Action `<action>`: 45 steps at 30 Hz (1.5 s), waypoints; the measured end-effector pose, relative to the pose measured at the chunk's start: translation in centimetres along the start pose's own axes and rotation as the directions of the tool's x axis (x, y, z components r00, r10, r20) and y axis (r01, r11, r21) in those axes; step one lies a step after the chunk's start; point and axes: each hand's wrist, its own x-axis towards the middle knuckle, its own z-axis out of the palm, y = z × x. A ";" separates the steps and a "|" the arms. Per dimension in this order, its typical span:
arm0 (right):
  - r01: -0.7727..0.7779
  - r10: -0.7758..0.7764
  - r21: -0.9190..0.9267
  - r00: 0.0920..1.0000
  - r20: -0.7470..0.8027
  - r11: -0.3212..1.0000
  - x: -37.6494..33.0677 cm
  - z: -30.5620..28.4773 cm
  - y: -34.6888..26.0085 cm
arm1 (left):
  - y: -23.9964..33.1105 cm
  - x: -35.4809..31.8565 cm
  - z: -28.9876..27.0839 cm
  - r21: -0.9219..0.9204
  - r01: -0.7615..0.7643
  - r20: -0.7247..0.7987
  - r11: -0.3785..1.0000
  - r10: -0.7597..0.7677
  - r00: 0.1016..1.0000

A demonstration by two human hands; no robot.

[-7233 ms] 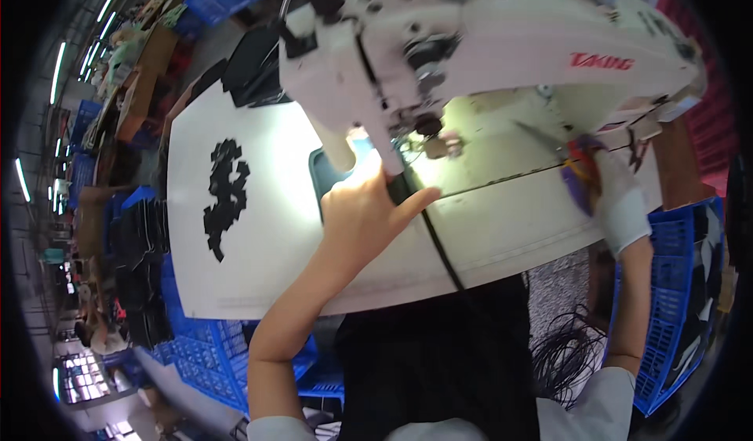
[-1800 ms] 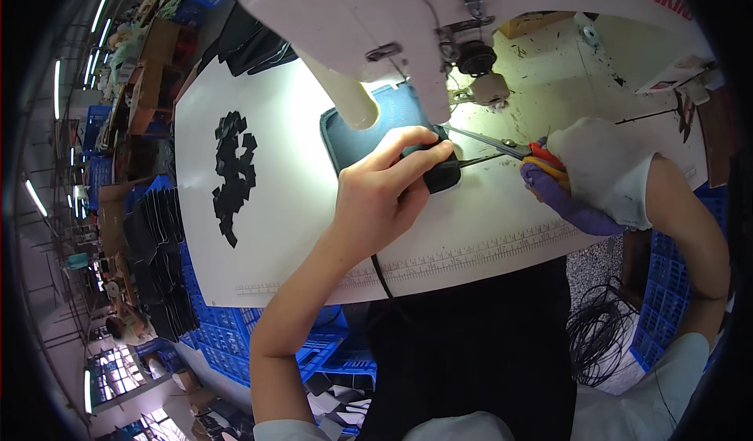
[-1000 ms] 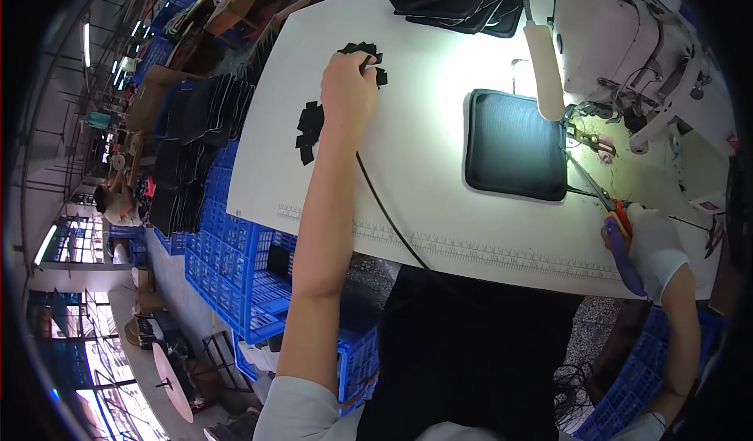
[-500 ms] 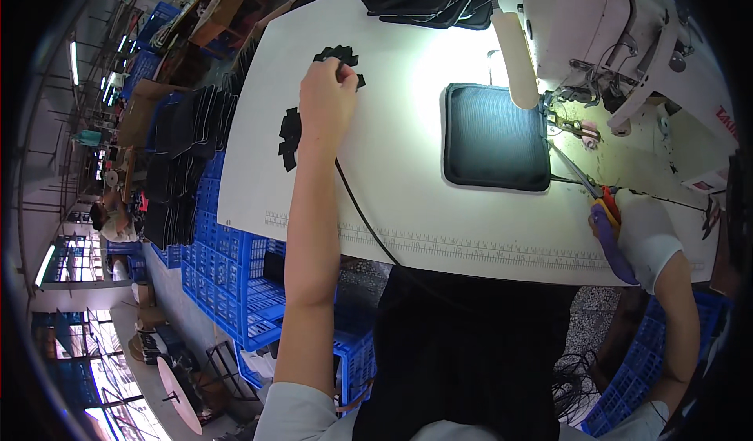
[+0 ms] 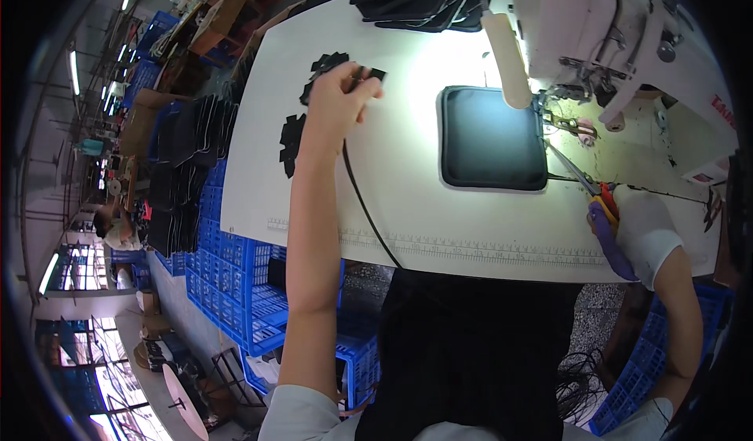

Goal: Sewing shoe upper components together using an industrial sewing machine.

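Black, thin and floppy: the small cut piece point(image 5: 369, 72) pinched in my left fingers point(image 5: 357, 80) looks like fabric or foam sheet, light enough to lift by one corner, though I judge it would fold or flutter if gripped loosely. My left hand point(image 5: 337, 108) is closed on it near the counter's far left corner, just above the scattered pile of black pieces point(image 5: 302, 127) that lies toward the left edge. A firm pinch at an edge seems the best hold, since nothing here is fragile.

My right hand point(image 5: 643, 233), in a white glove, sits at the near right edge of the white counter point(image 5: 408, 206), wrapped around scissors point(image 5: 596, 198) with orange and purple handles. Between the hands lies a dark padded panel point(image 5: 490, 139), flat under the sewing machine point(image 5: 612, 25).
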 end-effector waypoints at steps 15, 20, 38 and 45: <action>0.038 -0.037 -0.009 0.998 0.055 0.999 0.4 0.4 0.8 | 7.1 -4.4 9.5 0.252 -0.294 0.640 0.922 0.069 0.765; 0.082 -0.085 0.044 0.994 0.074 0.996 -0.3 -0.3 1.3 | 7.7 -6.3 11.8 0.382 -0.439 0.497 0.813 0.220 0.840; 0.024 -0.039 0.069 0.973 0.228 0.997 0.5 -0.9 1.4 | 7.3 -7.1 12.1 0.271 -0.331 0.419 0.904 0.199 0.886; 0.034 -0.064 0.126 0.968 0.243 0.991 -0.1 -0.8 1.5 | 6.9 -7.0 12.3 0.229 -0.201 0.381 0.952 0.102 0.919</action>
